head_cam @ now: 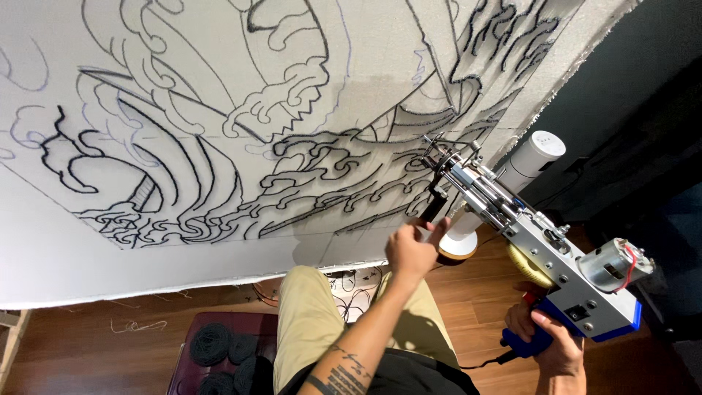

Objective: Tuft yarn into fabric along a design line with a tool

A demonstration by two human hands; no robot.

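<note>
A tufting gun (545,252) with a silver metal body, blue base and a motor at its rear points its needle tip at a stretched white cloth (219,110) covered in black outlined wave and cloud drawings. My right hand (548,340) grips the gun's blue lower handle. My left hand (415,245) is closed around the gun's black front handle, just below the needle end near the cloth's right side. Parts of the outlines on the cloth look filled with black yarn.
A white cylindrical device (512,175) on a round base stands on the wooden floor (475,292) behind the gun. Dark yarn balls (219,351) lie on a maroon seat at the lower left. My khaki-clad legs (314,322) are below. A dark wall (636,88) is at right.
</note>
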